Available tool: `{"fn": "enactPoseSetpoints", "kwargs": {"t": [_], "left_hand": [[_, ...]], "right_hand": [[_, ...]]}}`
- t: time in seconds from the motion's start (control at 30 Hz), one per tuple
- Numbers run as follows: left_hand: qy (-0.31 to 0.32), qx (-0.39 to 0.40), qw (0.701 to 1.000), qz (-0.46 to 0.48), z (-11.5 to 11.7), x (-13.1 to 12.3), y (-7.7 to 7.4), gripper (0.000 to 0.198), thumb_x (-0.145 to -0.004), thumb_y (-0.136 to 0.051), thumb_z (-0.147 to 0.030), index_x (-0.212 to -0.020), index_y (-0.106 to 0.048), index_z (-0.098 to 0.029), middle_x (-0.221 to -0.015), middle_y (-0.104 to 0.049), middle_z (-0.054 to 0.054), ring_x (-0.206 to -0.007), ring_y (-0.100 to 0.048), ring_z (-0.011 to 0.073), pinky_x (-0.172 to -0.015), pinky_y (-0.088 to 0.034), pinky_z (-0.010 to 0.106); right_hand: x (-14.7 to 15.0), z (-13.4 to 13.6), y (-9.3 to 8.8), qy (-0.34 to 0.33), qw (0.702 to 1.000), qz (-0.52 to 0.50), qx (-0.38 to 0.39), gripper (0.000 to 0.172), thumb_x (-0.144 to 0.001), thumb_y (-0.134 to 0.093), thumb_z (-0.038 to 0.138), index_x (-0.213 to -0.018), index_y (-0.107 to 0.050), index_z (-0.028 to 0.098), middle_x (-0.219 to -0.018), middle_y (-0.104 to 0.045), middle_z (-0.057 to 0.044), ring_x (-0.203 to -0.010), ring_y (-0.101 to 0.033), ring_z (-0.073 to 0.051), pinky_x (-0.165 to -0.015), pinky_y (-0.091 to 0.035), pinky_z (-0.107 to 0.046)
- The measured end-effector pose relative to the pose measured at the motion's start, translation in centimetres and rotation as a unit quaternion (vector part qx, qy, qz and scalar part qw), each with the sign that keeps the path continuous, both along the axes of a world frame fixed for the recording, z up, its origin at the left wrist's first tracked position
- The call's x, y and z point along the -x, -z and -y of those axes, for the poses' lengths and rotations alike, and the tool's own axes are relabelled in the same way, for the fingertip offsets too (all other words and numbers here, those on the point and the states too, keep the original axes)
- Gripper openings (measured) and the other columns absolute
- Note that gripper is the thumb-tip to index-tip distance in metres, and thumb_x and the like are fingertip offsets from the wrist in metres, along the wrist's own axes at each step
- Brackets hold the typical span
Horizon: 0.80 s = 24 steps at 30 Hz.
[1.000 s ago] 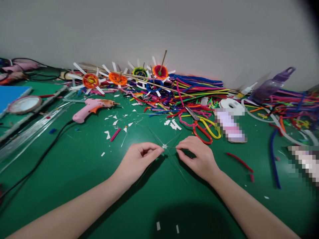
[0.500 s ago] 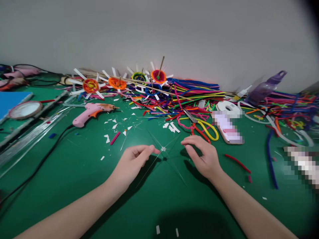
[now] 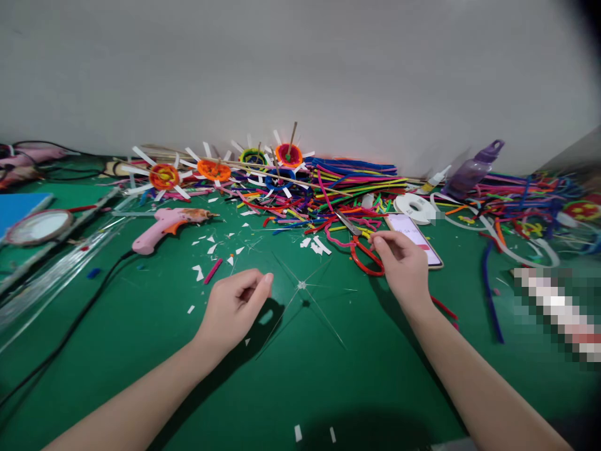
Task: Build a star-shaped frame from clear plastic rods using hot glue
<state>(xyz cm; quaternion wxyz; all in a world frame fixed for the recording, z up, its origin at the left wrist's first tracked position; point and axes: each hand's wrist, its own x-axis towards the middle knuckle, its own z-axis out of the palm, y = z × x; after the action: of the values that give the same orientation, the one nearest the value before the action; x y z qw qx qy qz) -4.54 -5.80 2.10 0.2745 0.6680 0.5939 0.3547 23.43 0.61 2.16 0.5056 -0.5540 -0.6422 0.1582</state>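
Star of thin clear spokes (image 3: 302, 285) is resting well in from the desk's (image 3: 300, 385) far edge, between the left hand (image 3: 235, 307), its fingers closed, and the right hand (image 3: 406, 268), whose fingers are meeting the scissors (image 3: 353, 227), grip impossible to tell, so a slip there could be bending the nearest spoke.

The right fingers (image 3: 389, 254) partly hide the scissors (image 3: 355, 243).

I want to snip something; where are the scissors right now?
In the head view, the scissors lie right of centre, beside the phone, partly hidden by the right hand.
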Motion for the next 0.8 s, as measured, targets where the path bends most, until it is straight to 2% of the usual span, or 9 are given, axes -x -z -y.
{"fn": "enactPoseSetpoints", "kwargs": {"t": [0.13,0.2,0.3,0.43,0.53,0.67,0.8], "left_hand": [[0.008,-0.069,0.996,-0.058,-0.2,0.1,0.0,0.039,-0.088,-0.040,-0.035,-0.055,-0.050,-0.017,-0.050,-0.041,-0.003,-0.048,-0.035,0.0085,-0.050,-0.028,0.023],[0.012,-0.107,0.991,-0.075,-0.2,0.1,-0.1,0.037,-0.087,-0.042,-0.032,-0.054,-0.049,-0.017,-0.048,-0.040,-0.004,-0.047,-0.034,0.0080,-0.049,-0.028,0.022],[0.026,-0.170,0.980,-0.100,-0.3,0.2,-0.1,0.035,-0.086,-0.044,-0.027,-0.053,-0.045,-0.017,-0.049,-0.038,-0.004,-0.046,-0.034,0.0070,-0.049,-0.028,0.021],[0.050,-0.238,0.961,-0.132,-0.3,0.5,0.2,0.031,-0.085,-0.046,-0.022,-0.054,-0.044,-0.016,-0.050,-0.037,-0.004,-0.047,-0.035,0.0067,-0.050,-0.029,0.021],[0.064,-0.254,0.952,-0.157,-0.4,0.6,0.5,0.029,-0.084,-0.046,-0.021,-0.055,-0.046,-0.017,-0.050,-0.039,-0.003,-0.048,-0.037,0.0072,-0.050,-0.030,0.021],[0.066,-0.253,0.949,-0.178,-0.5,0.8,0.5,0.032,-0.084,-0.045,-0.022,-0.053,-0.046,-0.017,-0.049,-0.041,-0.003,-0.047,-0.037,0.0076,-0.050,-0.030,0.022],[0.066,-0.273,0.942,-0.185,-0.6,0.9,0.6,0.031,-0.084,-0.045,-0.021,-0.053,-0.046,-0.017,-0.049,-0.042,-0.003,-0.047,-0.036,0.0080,-0.049,-0.030,0.022]], "right_hand": [[1.3,-0.9,-1.0,-0.073,0.989,0.125,-0.014,0.011,-0.082,-0.058,0.027,-0.086,-0.067,0.020,-0.085,-0.070,-0.003,-0.080,-0.065,-0.018,-0.074,-0.050,-0.033],[2.4,-1.7,-1.6,-0.141,0.972,0.187,-0.025,0.011,-0.083,-0.057,0.023,-0.086,-0.067,0.021,-0.083,-0.070,-0.003,-0.077,-0.064,-0.017,-0.072,-0.048,-0.032],[4.2,-3.6,-2.1,-0.198,0.945,0.259,-0.033,0.009,-0.083,-0.058,0.021,-0.084,-0.067,0.020,-0.086,-0.069,-0.003,-0.083,-0.062,-0.017,-0.078,-0.044,-0.033],[6.7,-6.4,-2.4,-0.201,0.903,0.380,-0.012,0.010,-0.083,-0.060,0.023,-0.084,-0.070,0.019,-0.085,-0.066,-0.005,-0.083,-0.059,-0.017,-0.074,-0.039,-0.031],[8.7,-8.1,-2.5,-0.224,0.871,0.436,-0.021,0.012,-0.084,-0.060,0.025,-0.085,-0.070,0.019,-0.086,-0.065,-0.006,-0.086,-0.058,-0.019,-0.073,-0.035,-0.031],[11.4,-9.3,-2.5,-0.269,0.824,0.497,-0.033,0.013,-0.084,-0.060,0.027,-0.089,-0.071,0.021,-0.093,-0.065,-0.006,-0.091,-0.057,-0.021,-0.074,-0.032,-0.032],[13.3,-9.7,-2.1,-0.261,0.782,0.564,-0.049,0.015,-0.083,-0.059,0.024,-0.088,-0.070,0.016,-0.097,-0.066,-0.011,-0.097,-0.055,-0.026,-0.079,-0.029,-0.036]]}}
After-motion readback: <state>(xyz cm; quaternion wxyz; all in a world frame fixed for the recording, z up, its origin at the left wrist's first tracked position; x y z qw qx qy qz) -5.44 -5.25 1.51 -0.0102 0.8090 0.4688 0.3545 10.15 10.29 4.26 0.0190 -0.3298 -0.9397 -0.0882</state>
